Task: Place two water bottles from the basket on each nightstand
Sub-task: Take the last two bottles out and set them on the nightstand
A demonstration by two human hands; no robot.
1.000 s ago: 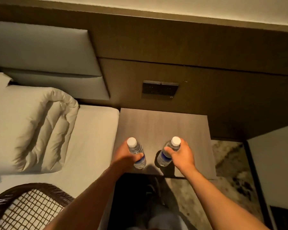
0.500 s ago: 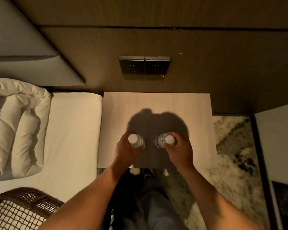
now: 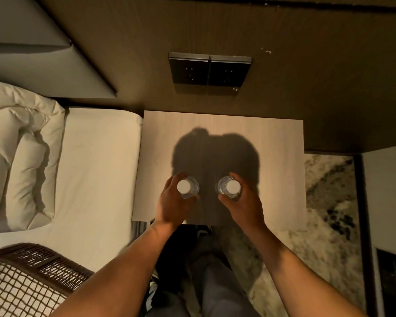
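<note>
Two clear water bottles with white caps stand upright over the pale wooden nightstand (image 3: 277, 138), seen from straight above. My left hand (image 3: 173, 204) is wrapped around the left bottle (image 3: 185, 186). The right bottle (image 3: 231, 186) is gripped by my right hand (image 3: 244, 203). Both bottles are in the front half of the top, a short gap between them. Whether their bases touch the surface is hidden. The dark wicker basket (image 3: 41, 261) sits on the bed at the lower left; only its rim and white liner show.
The bed (image 3: 96, 170) with white sheet and a folded duvet (image 3: 21, 156) adjoins the nightstand's left edge. A dark socket panel (image 3: 209, 70) is on the wooden wall behind. Patterned carpet (image 3: 327, 202) lies to the right, my legs below the nightstand's front edge.
My head has moved over the nightstand, so the view is now straight down. Both hands carried the bottles forward over the top and brought them from tilted to upright.
</note>
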